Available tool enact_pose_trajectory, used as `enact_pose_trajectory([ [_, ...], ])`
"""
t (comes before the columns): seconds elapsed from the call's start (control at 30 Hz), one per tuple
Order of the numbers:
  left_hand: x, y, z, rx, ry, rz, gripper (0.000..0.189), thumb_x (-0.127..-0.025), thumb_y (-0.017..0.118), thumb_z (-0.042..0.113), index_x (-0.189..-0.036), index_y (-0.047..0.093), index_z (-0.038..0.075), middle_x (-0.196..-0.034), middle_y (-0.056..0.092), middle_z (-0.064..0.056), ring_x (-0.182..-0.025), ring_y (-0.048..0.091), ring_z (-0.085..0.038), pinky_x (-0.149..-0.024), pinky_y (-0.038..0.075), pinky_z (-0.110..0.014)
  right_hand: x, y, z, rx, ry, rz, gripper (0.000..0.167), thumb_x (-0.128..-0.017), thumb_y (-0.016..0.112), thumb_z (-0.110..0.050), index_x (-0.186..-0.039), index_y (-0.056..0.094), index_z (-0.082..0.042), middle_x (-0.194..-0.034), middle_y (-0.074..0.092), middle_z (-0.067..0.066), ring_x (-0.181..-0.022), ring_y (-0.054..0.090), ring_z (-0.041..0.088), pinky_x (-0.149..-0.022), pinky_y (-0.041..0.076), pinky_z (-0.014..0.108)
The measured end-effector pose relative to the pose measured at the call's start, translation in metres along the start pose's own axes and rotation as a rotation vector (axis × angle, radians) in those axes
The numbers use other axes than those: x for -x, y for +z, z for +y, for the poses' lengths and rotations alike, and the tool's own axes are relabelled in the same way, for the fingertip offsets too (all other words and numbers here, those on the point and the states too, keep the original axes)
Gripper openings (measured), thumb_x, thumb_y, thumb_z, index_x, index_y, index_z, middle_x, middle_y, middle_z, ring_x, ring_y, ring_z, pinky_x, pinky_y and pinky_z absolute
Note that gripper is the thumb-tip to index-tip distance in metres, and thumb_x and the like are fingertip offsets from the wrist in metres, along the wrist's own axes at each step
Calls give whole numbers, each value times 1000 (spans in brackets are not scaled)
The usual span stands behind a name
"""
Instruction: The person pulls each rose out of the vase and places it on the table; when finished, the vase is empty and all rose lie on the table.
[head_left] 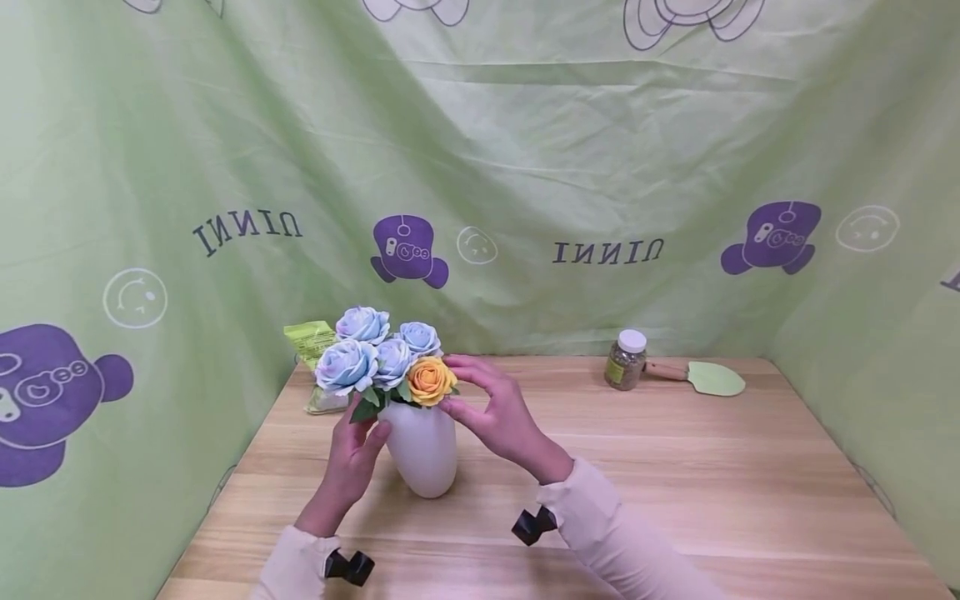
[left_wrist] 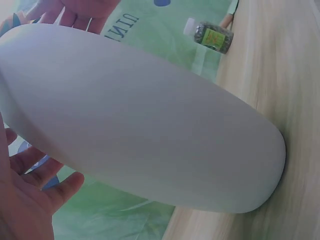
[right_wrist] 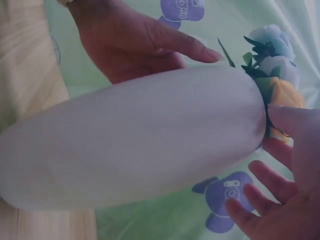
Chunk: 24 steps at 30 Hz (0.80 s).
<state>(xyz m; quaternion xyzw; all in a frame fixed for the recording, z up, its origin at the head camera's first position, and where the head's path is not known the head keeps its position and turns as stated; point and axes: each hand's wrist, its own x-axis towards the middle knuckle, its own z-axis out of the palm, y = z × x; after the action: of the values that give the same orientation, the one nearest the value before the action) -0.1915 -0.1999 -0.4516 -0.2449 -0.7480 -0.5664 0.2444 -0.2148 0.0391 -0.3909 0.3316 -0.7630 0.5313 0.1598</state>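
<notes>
A white vase [head_left: 422, 450] stands upright on the table, holding several pale blue roses [head_left: 347, 367] and one orange rose [head_left: 431, 381] with green leaves. My left hand [head_left: 354, 458] is at the vase's left side, just under the blue blooms, its fingers partly hidden behind vase and leaves. In the left wrist view its fingers [left_wrist: 65, 190] are spread alongside the vase wall. On the other side, my right hand [head_left: 504, 412] is cupped by the orange rose. The right wrist view has its thumb [right_wrist: 287, 117] against the petals, with the other fingers loosely spread.
Behind the flowers on the left is a green bag [head_left: 309, 340]. At the back right stands a clear jar [head_left: 626, 362] with a white lid, next to a small trowel [head_left: 714, 378] with a wooden handle. Green printed cloth [head_left: 525, 150] surrounds the wooden table [head_left: 675, 483].
</notes>
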Motion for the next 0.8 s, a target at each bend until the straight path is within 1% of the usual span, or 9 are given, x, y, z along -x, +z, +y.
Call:
enact_pose_trajectory([
  [0.13, -2, 1, 2, -4, 24, 8, 50, -99, 50, -3, -148, 41, 0, -146, 49, 17, -135, 47, 4, -111, 37, -10, 0, 8, 0, -75, 18, 46, 37, -84, 78, -11, -120, 70, -3, -136, 64, 11, -132, 57, 28, -113, 47, 45],
  [0.27, -3, 3, 4, 3, 16, 12, 52, -100, 44, -5, -151, 37, 2, -149, 46, 17, -137, 44, 4, -113, 35, -10, 0, 15, -1, -156, 20, 108, 39, -83, 78, -6, -121, 69, -1, -134, 64, 13, -132, 56, 28, -113, 47, 41],
  [0.33, -3, 5, 4, 27, 9, 17, 52, -100, 44, -4, -151, 37, 4, -149, 47, 16, -137, 44, 4, -113, 35, -10, 0, 18, -2, -196, 11, 137, 40, -83, 78, -5, -122, 68, -1, -133, 64, 13, -132, 56, 28, -113, 48, 38],
  [0.43, -2, 10, 4, 62, 13, 28, 52, -99, 47, -4, -148, 41, 10, -146, 49, 16, -135, 47, 4, -112, 36, -9, 0, 21, -3, -229, -6, 186, 39, -83, 78, -4, -120, 68, -1, -129, 66, 14, -132, 56, 29, -114, 47, 35],
  [0.53, -1, 14, 3, 95, 16, 43, 51, -97, 51, -3, -143, 46, 19, -139, 53, 17, -129, 51, 3, -109, 39, -9, 0, 24, -2, -226, -3, 227, 37, -80, 79, -4, -116, 70, -2, -125, 69, 13, -131, 56, 28, -116, 45, 38],
  [0.6, 0, 17, 2, 107, 13, 56, 49, -97, 53, -1, -139, 47, 23, -135, 55, 16, -124, 53, 3, -106, 41, -8, -1, 26, -1, -214, 12, 239, 36, -78, 81, -5, -113, 72, -2, -123, 70, 12, -131, 55, 27, -116, 43, 41],
  [0.7, 1, 19, 2, 128, 5, 71, 46, -97, 55, 2, -138, 47, 22, -132, 56, 15, -122, 54, 2, -105, 43, -9, -1, 29, 0, -213, 51, 223, 36, -76, 83, -5, -110, 73, -1, -125, 69, 11, -132, 54, 25, -116, 41, 45],
  [0.8, 1, 21, 2, 135, 5, 84, 42, -98, 56, 5, -137, 48, 20, -132, 56, 13, -122, 54, 1, -105, 43, -9, -1, 30, -2, -239, 88, 206, 35, -76, 83, -4, -109, 73, 2, -127, 67, 12, -133, 53, 27, -116, 42, 45],
])
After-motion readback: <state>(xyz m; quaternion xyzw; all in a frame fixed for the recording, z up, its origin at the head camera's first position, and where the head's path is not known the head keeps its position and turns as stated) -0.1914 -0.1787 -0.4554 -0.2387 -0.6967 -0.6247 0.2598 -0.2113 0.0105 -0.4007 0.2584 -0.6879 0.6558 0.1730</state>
